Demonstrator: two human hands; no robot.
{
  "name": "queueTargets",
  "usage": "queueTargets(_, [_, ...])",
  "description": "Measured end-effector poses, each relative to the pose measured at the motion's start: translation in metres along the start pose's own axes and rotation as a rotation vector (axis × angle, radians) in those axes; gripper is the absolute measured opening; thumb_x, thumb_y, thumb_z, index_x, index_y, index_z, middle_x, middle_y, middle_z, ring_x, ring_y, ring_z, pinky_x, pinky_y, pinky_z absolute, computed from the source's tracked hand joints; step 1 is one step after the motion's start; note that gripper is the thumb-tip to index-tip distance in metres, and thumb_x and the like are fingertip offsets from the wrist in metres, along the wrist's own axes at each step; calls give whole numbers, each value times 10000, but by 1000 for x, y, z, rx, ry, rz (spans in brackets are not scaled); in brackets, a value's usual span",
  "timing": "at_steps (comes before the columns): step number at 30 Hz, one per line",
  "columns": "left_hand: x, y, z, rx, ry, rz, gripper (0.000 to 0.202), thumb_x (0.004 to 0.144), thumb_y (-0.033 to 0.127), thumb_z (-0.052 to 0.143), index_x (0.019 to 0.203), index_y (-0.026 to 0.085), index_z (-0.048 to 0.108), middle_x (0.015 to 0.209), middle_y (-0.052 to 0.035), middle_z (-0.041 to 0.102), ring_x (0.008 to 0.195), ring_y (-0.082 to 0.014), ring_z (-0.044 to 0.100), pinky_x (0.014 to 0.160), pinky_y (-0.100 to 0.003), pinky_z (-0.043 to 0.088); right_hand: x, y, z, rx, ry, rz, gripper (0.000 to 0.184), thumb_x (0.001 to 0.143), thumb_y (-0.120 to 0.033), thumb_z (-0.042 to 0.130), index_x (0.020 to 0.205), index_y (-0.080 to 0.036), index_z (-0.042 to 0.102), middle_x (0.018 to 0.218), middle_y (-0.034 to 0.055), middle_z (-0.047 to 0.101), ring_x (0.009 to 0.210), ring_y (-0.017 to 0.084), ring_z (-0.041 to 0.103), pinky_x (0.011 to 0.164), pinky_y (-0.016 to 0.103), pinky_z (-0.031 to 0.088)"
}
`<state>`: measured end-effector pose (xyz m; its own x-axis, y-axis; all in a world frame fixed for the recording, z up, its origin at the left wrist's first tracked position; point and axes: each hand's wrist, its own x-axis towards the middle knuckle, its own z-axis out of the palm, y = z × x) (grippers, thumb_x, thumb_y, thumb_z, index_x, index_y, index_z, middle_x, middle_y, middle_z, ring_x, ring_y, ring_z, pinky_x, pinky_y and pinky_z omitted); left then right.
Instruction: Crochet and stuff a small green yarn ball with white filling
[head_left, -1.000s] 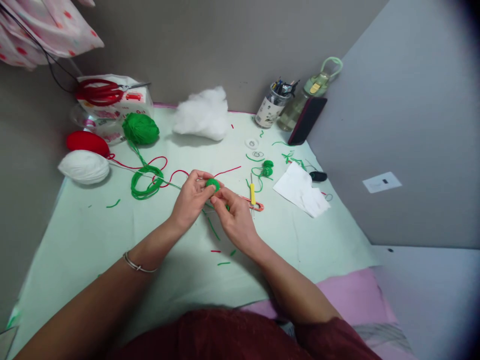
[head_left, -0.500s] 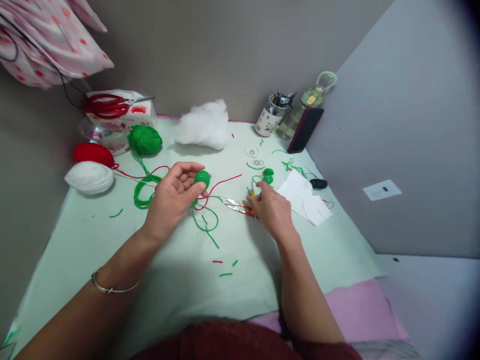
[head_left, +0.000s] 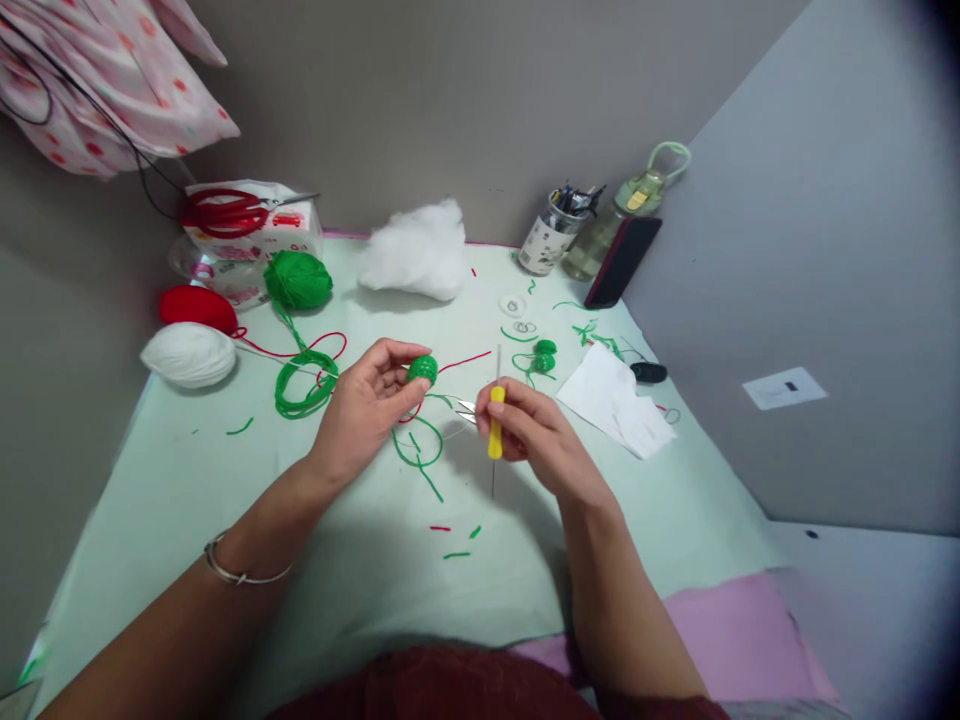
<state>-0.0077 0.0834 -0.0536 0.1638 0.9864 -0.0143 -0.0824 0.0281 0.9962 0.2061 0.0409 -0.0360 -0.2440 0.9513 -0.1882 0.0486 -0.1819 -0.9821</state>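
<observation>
Between the thumb and fingers of my left hand [head_left: 367,400] is a small green crocheted ball [head_left: 423,371]. Green and red yarn trails from it onto the table. My right hand [head_left: 540,435] pinches the yellow handle of a crochet hook [head_left: 496,424], held upright with thin metal showing above and below the handle. Partly hidden behind that hand lie thread snips [head_left: 466,411], only their blades showing. Beyond the right hand rest small green crocheted pieces [head_left: 544,357]. A loop of green yarn [head_left: 418,442] lies below the left hand.
Green [head_left: 298,280], red [head_left: 197,309] and white yarn balls [head_left: 189,355] sit at the left. White stuffing [head_left: 416,250] lies at the back. A pen cup [head_left: 553,235], a bottle [head_left: 611,235], a phone [head_left: 624,262] and white paper [head_left: 616,400] are at the right.
My right hand has lifted the crochet hook off the table beside the snips and turned it upright. My left hand still holds the green ball. The whole view has shifted slightly.
</observation>
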Motion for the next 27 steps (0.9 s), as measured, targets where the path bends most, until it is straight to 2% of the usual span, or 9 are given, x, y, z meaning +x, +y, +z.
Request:
queueTargets(3, [-1, -1, 2, 41, -5, 15, 262, 813, 232, 746, 1066, 196, 687, 818, 12, 633, 736, -122, 585, 635, -240, 501, -4, -2, 21, 105, -140, -7, 271, 1029, -445, 520, 1047, -204, 644, 574, -76, 482, 489, 81, 341, 486, 225, 257])
queueTargets(7, [-1, -1, 4, 79, -9, 34, 262, 817, 238, 741, 1069, 196, 683, 812, 10, 635, 737, -131, 587, 653, -259, 502, -4, -1, 33, 180, -193, 17, 254, 1040, -379, 521, 1103, -191, 680, 518, -92, 440, 479, 76, 328, 494, 215, 266])
queueTargets(13, [-4, -2, 6, 147, -14, 73, 260, 842, 222, 729, 1095, 207, 677, 830, 15, 637, 772, -133, 594, 742, -277, 499, 1, 4, 32, 318, -205, 93, 257, 1014, -356, 553, 1068, -158, 707, 482, -95, 437, 433, 64, 300, 446, 202, 242])
queueTargets(15, [-5, -2, 7, 163, -23, 85, 260, 854, 219, 722, 1109, 208, 673, 835, 15, 638, 775, -134, 598, 748, -278, 497, 3, 5, 32, 385, -222, 120, 251, 997, -354, 570, 1048, -152, 711, 474, -98, 427, 412, 61, 287, 420, 198, 233])
queueTargets(20, [-7, -2, 9, 192, -20, 129, 251, 869, 227, 725, 1115, 215, 676, 866, 7, 652, 786, -140, 610, 749, -277, 500, 5, 3, 31, 553, -228, 184, 223, 965, -342, 613, 989, -150, 724, 456, -113, 373, 402, 47, 152, 381, 175, 188])
queueTargets(27, [-9, -3, 9, 125, -29, 116, 242, 885, 283, 733, 1113, 226, 675, 850, 5, 635, 794, -151, 615, 734, -281, 508, 5, 0, 29, 711, -224, 229, 175, 943, -313, 639, 940, -155, 714, 468, -130, 286, 401, 40, 93, 351, 157, 170])
